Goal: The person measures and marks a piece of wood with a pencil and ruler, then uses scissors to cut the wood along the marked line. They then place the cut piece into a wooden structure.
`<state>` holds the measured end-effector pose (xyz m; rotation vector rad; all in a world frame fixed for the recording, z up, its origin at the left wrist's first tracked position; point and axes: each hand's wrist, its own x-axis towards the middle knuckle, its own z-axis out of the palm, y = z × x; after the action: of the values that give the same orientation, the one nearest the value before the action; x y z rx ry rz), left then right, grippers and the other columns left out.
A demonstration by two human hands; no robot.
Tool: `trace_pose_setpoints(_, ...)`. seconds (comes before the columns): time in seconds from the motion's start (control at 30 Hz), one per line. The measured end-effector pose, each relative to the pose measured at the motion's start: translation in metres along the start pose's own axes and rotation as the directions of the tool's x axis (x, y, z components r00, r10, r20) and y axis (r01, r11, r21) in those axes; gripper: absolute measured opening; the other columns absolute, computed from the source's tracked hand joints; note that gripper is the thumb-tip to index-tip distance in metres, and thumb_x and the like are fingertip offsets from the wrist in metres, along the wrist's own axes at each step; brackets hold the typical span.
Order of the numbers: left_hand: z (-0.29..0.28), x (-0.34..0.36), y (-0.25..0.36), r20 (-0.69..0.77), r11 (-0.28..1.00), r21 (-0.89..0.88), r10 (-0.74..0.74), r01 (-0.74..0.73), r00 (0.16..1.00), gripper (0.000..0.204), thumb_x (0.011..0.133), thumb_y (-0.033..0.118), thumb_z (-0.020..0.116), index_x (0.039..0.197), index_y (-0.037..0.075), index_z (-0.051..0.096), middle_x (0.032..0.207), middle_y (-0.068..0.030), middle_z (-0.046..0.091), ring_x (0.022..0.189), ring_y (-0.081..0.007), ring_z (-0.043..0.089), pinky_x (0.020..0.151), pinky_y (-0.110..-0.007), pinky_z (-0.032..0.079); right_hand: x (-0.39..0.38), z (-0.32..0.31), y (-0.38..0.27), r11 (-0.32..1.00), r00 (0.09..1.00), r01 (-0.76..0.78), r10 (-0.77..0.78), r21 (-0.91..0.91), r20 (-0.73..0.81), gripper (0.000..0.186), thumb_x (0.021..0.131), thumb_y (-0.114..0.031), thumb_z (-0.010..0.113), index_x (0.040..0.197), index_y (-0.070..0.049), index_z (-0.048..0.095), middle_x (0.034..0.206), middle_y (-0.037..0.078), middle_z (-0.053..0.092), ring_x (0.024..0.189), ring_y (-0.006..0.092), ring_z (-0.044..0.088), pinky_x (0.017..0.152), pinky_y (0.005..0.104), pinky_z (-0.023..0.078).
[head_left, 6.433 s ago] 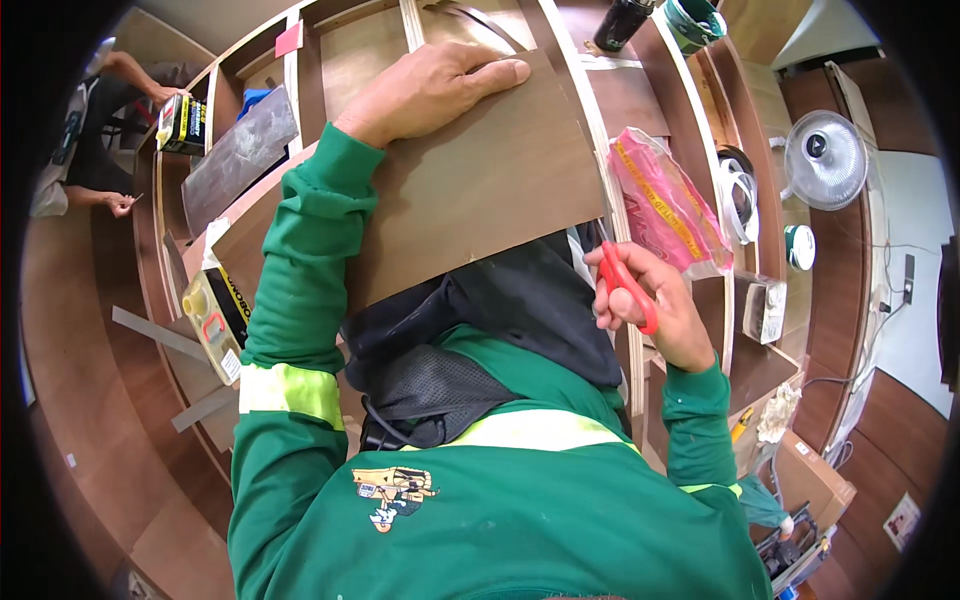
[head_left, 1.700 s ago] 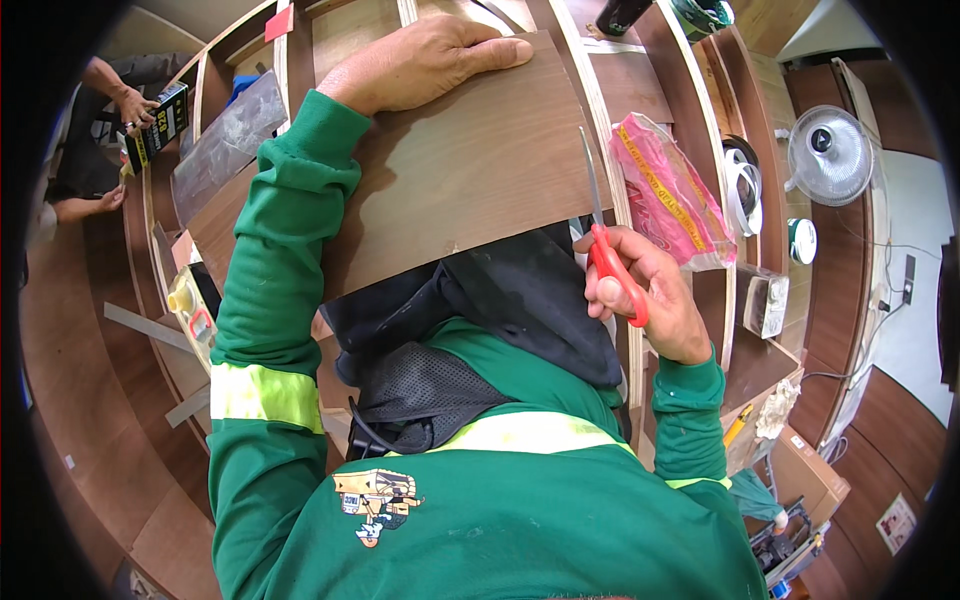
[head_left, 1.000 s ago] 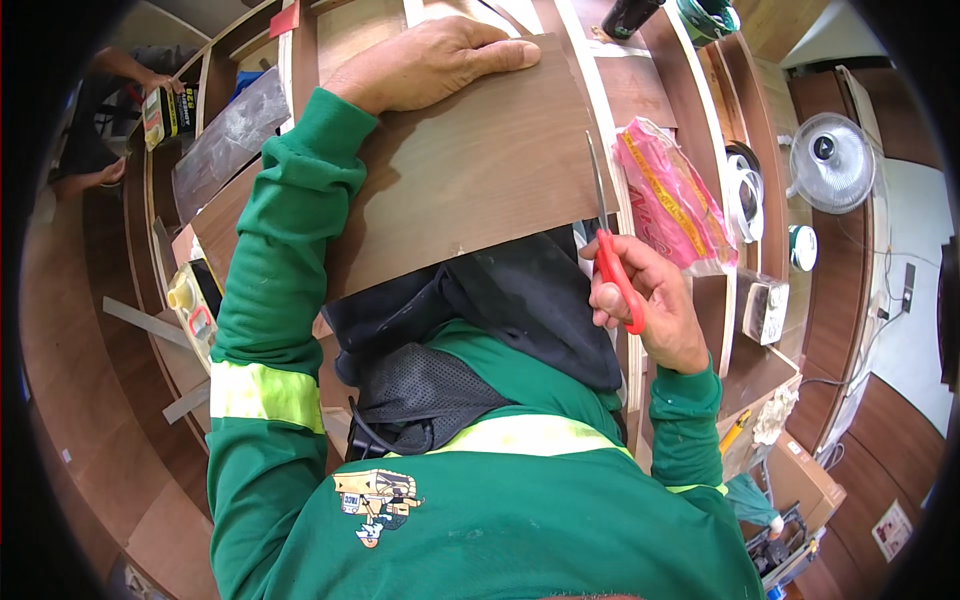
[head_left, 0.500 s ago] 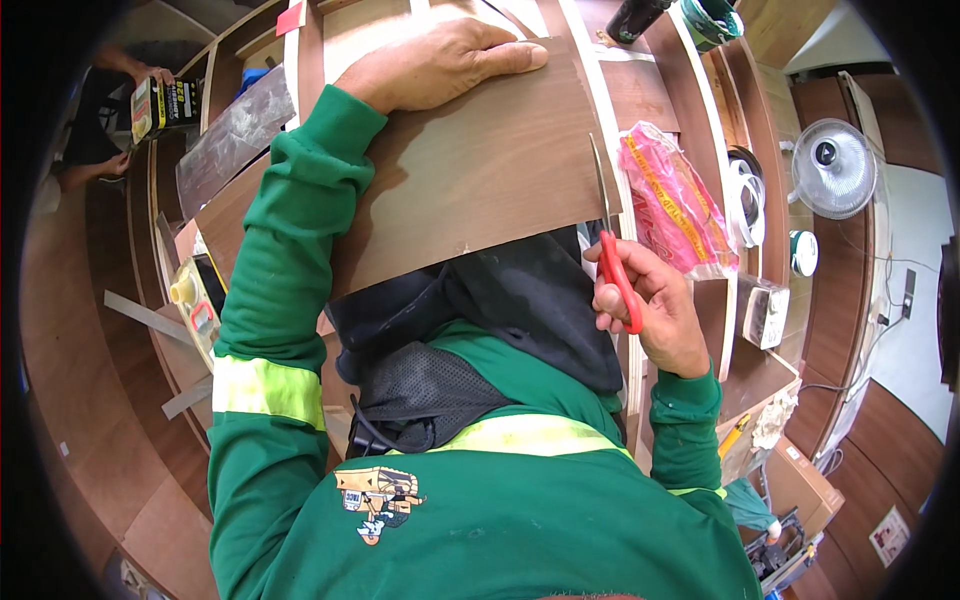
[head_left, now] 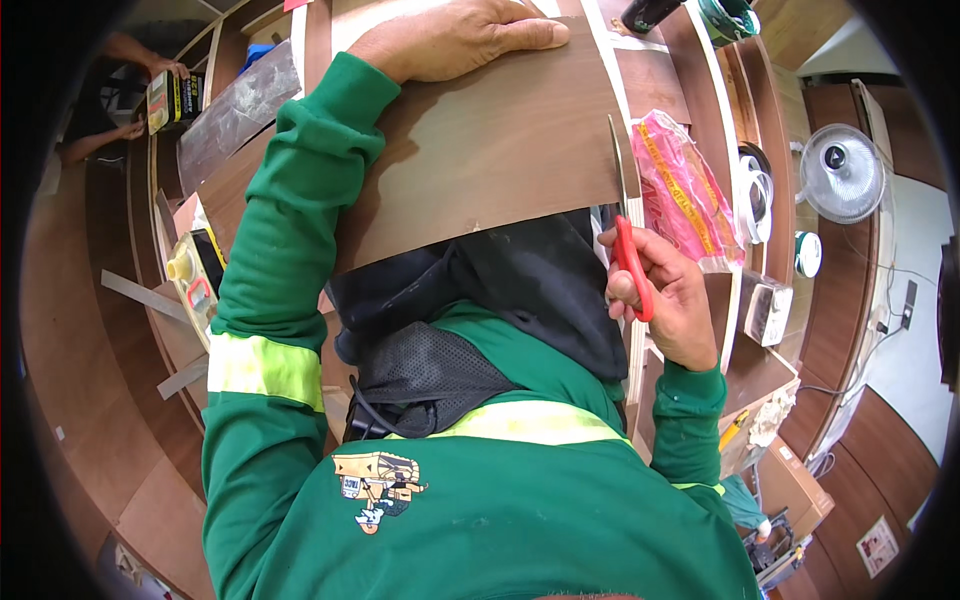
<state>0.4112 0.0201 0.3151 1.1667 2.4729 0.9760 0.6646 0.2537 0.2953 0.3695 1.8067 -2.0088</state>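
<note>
A thin brown wood-grain sheet (head_left: pixel 490 140) lies across in front of me, above my lap. My left hand (head_left: pixel 465 38) grips its far part, thumb stretched along the top face; the other fingers are partly hidden. In my right hand (head_left: pixel 665 290) is a pair of scissors (head_left: pixel 632 270) with red handles, its blades pointing away from me. They are at the sheet's right side, with a narrow strip of the sheet to their right. Whether the blades are apart cannot be made out.
Wooden frames with compartments (head_left: pixel 725 130) surround the sheet. A pink plastic bag (head_left: pixel 685 190), white rolls (head_left: pixel 757 200) and a green tin (head_left: pixel 728 20) are to the right. Beyond stands a fan (head_left: pixel 840 172). At far left, another person's hands hold a yellow-and-black can (head_left: pixel 172 100).
The sheet, both hands and the scissors sit slightly higher and further right in the picture; the surroundings have shifted a little too. Both grips look the same.
</note>
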Motion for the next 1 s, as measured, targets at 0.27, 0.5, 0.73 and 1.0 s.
trace_pose_setpoints(0.27, -0.011, 0.005, 0.006, 0.036, 0.987, 0.154, 0.035, -0.040, 0.999, 0.049, 0.106, 0.047, 0.051, 0.106, 0.004, 0.075, 0.094, -0.0200, 0.074, 0.083, -0.0368, 0.070, 0.079, -0.045, 0.054, 0.002, 0.000, -0.008, 0.999, 0.998, -0.054, 0.054, 0.001, 0.007, 0.042, 0.094, -0.013, 0.075, 0.130, 0.002, 0.061, 0.092, 0.000, 0.065, 0.068, 0.0050, 0.062, 0.060, 0.0185, 0.049)
trace_pose_setpoints(0.5, 0.014, 0.007, -0.029, 0.056, 0.992, -0.125, -0.018, 0.025, 0.998, 0.069, 0.103, 0.063, 0.050, 0.126, 0.001, 0.070, 0.123, -0.0185, 0.071, 0.112, -0.0324, 0.067, 0.099, -0.038, 0.051, 0.012, 0.001, -0.021, 1.000, 0.999, -0.024, 0.024, 0.000, 0.027, 0.042, 0.094, -0.019, 0.074, 0.128, 0.002, 0.062, 0.090, 0.001, 0.065, 0.070, 0.0067, 0.065, 0.061, 0.0200, 0.051)
trace_pose_setpoints(0.73, 0.014, 0.009, -0.034, 0.056, 0.993, -0.116, -0.001, 0.007, 0.998, 0.071, 0.102, 0.063, 0.050, 0.123, -0.001, 0.071, 0.120, -0.0193, 0.071, 0.110, -0.0321, 0.067, 0.098, -0.038, 0.051, 0.017, -0.003, -0.024, 0.998, 0.998, -0.029, 0.031, -0.048, 0.056, 0.042, 0.094, -0.021, 0.073, 0.127, 0.003, 0.061, 0.090, 0.002, 0.065, 0.071, 0.0076, 0.065, 0.063, 0.0216, 0.053)
trace_pose_setpoints(1.0, -0.002, 0.004, -0.010, -0.033, 0.990, 0.117, 0.081, -0.077, 0.996, 0.048, 0.106, 0.047, 0.052, 0.108, 0.005, 0.075, 0.098, -0.0190, 0.075, 0.086, -0.0374, 0.070, 0.081, -0.044, 0.054, 0.015, -0.003, -0.029, 0.998, 0.999, -0.027, 0.029, -0.059, 0.031, 0.040, 0.092, -0.016, 0.074, 0.125, 0.003, 0.062, 0.090, 0.002, 0.064, 0.071, 0.0077, 0.063, 0.062, 0.0224, 0.054)
